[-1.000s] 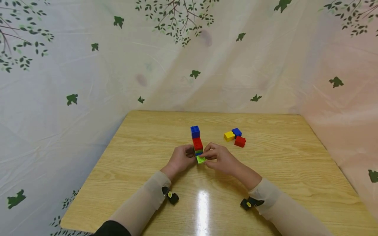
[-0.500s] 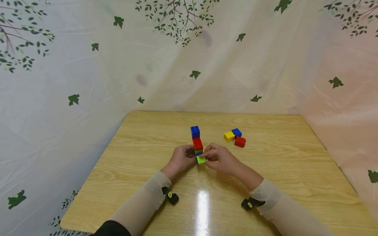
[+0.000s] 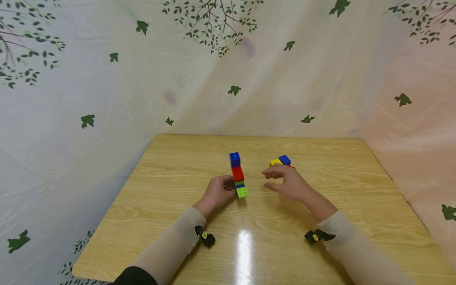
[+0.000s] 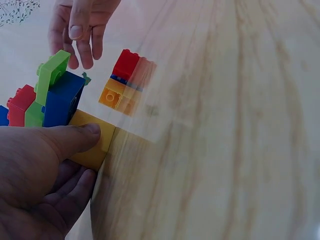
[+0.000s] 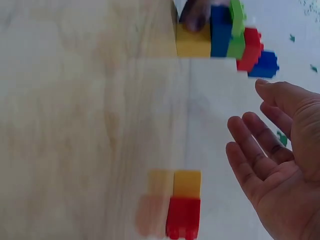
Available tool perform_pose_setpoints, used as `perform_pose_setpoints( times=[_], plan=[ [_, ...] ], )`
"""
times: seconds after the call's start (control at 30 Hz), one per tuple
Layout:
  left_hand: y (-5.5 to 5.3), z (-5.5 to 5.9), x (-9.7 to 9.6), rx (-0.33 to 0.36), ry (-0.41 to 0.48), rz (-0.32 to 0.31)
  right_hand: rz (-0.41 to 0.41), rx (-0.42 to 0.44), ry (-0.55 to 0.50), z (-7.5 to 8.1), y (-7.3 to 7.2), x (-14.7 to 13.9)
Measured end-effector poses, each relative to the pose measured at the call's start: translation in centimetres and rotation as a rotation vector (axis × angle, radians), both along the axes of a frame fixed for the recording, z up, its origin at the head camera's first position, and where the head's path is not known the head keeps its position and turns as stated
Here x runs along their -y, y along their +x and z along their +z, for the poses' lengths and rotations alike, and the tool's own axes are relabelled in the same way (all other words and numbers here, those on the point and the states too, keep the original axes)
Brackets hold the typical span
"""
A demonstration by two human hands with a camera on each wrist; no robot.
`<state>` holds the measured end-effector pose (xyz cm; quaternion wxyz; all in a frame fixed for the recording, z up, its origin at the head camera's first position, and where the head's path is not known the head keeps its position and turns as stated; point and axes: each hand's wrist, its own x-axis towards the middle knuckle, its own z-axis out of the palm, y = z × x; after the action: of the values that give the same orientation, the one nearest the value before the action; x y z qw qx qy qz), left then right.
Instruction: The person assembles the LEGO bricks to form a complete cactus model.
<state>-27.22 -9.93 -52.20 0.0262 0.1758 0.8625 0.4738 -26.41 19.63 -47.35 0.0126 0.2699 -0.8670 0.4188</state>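
Observation:
A tower of toy building bricks stands on the table. In the head view a blue brick (image 3: 234, 159) tops it, above a red brick (image 3: 238, 174), with thin green and blue parts lower down. A lime green brick (image 3: 242, 192) juts toward me near the bottom. My left hand (image 3: 218, 192) pinches the yellow brick (image 4: 106, 137) at the tower's base, as the left wrist view shows. To the right, my right hand (image 3: 290, 184) hovers with fingers spread and holds nothing. It partly covers the loose bricks behind it.
Behind my right hand lie a loose yellow brick (image 3: 274, 162), a blue brick (image 3: 284, 159) and a mostly hidden red brick (image 5: 183, 212). The wooden table (image 3: 178, 158) reflects light in front. A leaf-patterned curtain (image 3: 199, 95) surrounds it.
My right hand has let go of the lime green brick, which stays on the tower. It has moved right, toward the loose bricks. My left hand keeps its place.

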Motion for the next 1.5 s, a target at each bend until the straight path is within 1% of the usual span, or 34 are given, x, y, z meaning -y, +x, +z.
perform_pose_setpoints(
  times=[0.07, 0.3, 0.5, 0.7, 0.9, 1.23, 1.5],
  plan=[
    [0.0, 0.0, 0.1, 0.003, 0.000, 0.000, -0.045, 0.003, 0.008, 0.2, -0.4, -1.0],
    [0.0, -0.1, 0.1, 0.003, 0.006, -0.007, -0.195, 0.069, 0.044, 0.1, -1.6, -3.9],
    [0.0, -0.1, 0.1, 0.004, 0.011, -0.006, -0.266, 0.102, 0.088, -0.5, -2.6, -5.8],
    [0.1, -0.1, 0.1, 0.012, 0.015, -0.003, -0.283, 0.167, 0.119, -1.1, -3.3, -7.3],
    [0.2, -0.1, 0.1, 0.027, 0.004, 0.007, -0.258, 0.224, 0.137, -1.5, -3.5, -8.5],
    [0.2, -0.2, 0.0, 0.020, 0.027, 0.003, -0.231, 0.238, 0.164, -2.4, -4.1, -9.4],
    [0.2, -0.1, 0.0, 0.013, 0.032, 0.003, -0.253, 0.219, 0.175, -2.4, -4.3, -9.1]
  ],
)
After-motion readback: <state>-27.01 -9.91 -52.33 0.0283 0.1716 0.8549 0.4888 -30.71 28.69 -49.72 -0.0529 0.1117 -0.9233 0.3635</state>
